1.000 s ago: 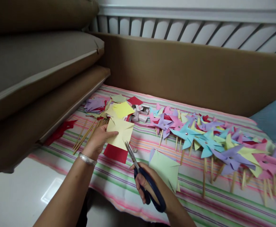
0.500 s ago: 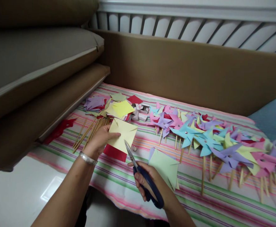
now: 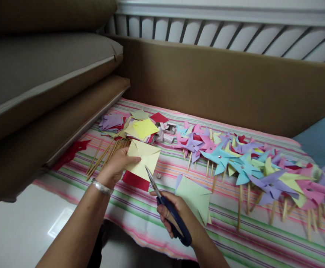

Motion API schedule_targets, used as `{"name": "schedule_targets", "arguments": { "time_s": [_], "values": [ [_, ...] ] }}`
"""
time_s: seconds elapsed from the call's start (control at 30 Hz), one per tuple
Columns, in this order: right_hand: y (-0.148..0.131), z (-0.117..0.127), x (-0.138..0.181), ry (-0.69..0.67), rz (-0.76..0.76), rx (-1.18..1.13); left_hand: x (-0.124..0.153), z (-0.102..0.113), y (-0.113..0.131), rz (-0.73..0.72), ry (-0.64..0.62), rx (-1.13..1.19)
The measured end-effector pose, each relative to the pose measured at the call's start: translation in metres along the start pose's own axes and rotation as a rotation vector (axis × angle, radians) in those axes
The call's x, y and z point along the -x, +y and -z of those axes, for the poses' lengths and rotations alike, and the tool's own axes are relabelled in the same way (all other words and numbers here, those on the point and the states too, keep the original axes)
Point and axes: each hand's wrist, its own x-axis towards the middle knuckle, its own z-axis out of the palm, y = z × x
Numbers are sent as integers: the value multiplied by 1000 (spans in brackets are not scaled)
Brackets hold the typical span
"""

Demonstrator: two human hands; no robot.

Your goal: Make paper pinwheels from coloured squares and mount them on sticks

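Observation:
My left hand (image 3: pixel 116 166) pinches a pale yellow paper square (image 3: pixel 143 158) by its left side, thumb on top, holding it just above a red paper square (image 3: pixel 135 181). My right hand (image 3: pixel 176 216) grips blue-handled scissors (image 3: pixel 166 206), fingers through the loops. The blades point up and left, and their tips meet the yellow square's lower right edge. A silver bracelet circles my left wrist.
A light green cut square (image 3: pixel 194 197) lies right of the scissors. Wooden sticks (image 3: pixel 103 156) and loose coloured squares (image 3: pixel 140 128) lie at the back left. Several finished paper pinwheels (image 3: pixel 248 163) spread to the right on the striped cloth (image 3: pixel 140 216). Brown cushions (image 3: pixel 39 93) stack at left.
The yellow square has turned slightly in my left hand and the scissor tips have stayed at its lower edge. The view shifted a little.

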Motion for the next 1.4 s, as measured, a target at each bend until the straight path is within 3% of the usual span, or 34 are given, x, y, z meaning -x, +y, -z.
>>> {"name": "schedule_targets", "arguments": {
  "time_s": [0.73, 1.07, 1.17, 1.27, 1.4],
  "values": [
    [-3, -5, -1, 67, -33, 22, -1, 1, -1, -8, 21, 17],
    [2, 3, -4, -56, 127, 152, -3, 1, 2, -96, 140, 155],
    [-3, 11, 6, -67, 130, 139, -3, -5, 1, -133, 195, 293],
    [-9, 23, 18, -103, 209, 80, -3, -20, -9, -66, 154, 417],
    [-13, 28, 26, -171, 312, -17, -5, -40, -30, -14, 110, 412]
  ]
}}
